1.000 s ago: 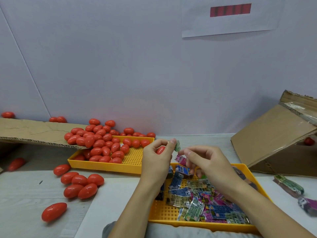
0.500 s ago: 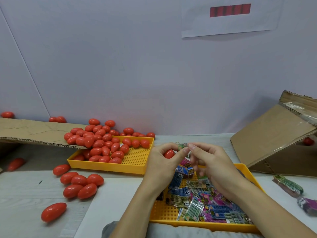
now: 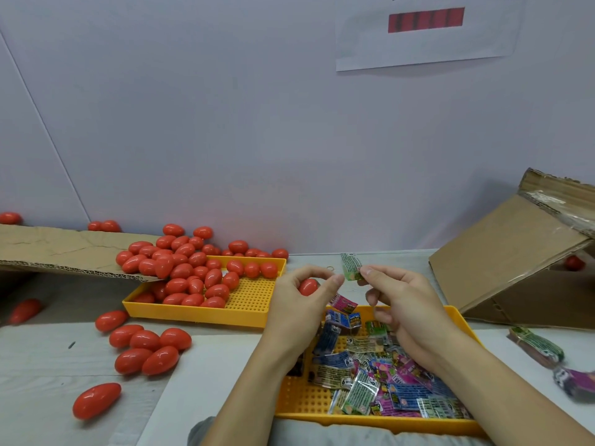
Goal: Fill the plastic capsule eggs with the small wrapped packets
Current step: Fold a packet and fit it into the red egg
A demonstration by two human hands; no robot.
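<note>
A pale wall (image 3: 225,123) fills the upper part of the view, with a white paper sheet (image 3: 425,46) bearing a red bar stuck to it at the top right. Below it runs the grey worktop (image 3: 38,358). At the right a brown cardboard box (image 3: 502,268) leans tilted, and at the left a flat cardboard flap (image 3: 64,249) reaches over the far corner of the far yellow tray (image 3: 199,313), which holds a heap of red capsule eggs (image 3: 180,268). More red eggs lie loose on the worktop left of that tray, with a cluster of 5 (image 3: 148,347) near its front corner and a single egg (image 3: 96,400) closer to the viewer. The near yellow tray (image 3: 299,403) sits in front of the person and holds a jumble of small wrapped packets (image 3: 380,378) in blue, pink and green. 2 larger wrapped bundles (image 3: 541,347) lie on the worktop to the right of it.

Above the far end of the near tray, the left hand (image 3: 299,304) curls its fingers round 1 red egg (image 3: 308,287), the thumb and forefinger tips nearly meeting. The right hand (image 3: 405,304) pinches a green packet (image 3: 351,268) between thumb and forefinger, holding it upright just beside the left fingertips, apart from the egg. A tiny ring (image 3: 330,269) shows just above the left forefinger; I cannot tell what holds it.
</note>
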